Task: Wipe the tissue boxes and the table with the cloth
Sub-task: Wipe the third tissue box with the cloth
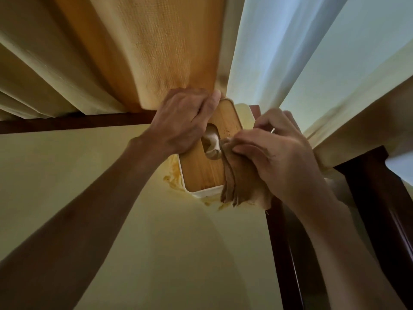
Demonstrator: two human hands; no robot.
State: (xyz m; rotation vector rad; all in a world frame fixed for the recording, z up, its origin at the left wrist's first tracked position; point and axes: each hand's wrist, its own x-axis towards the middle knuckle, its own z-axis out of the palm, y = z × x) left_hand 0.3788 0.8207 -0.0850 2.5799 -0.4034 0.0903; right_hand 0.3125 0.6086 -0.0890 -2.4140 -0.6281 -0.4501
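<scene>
Curtains (156, 41) are hanging across the upper frame above the pale worktop (167, 242). At centre the tissue box (209, 168) is lying flat — long axis running lower left to upper right. The left hand (181, 121) is gripping its far end; the right hand (274, 153) is clutching the brown cloth (241, 186) against its right edge.

Dim warm light, daylight glow through curtains (290, 52) upper right, soft arm shadows, wide-angle edge stretch, slight blur.
</scene>
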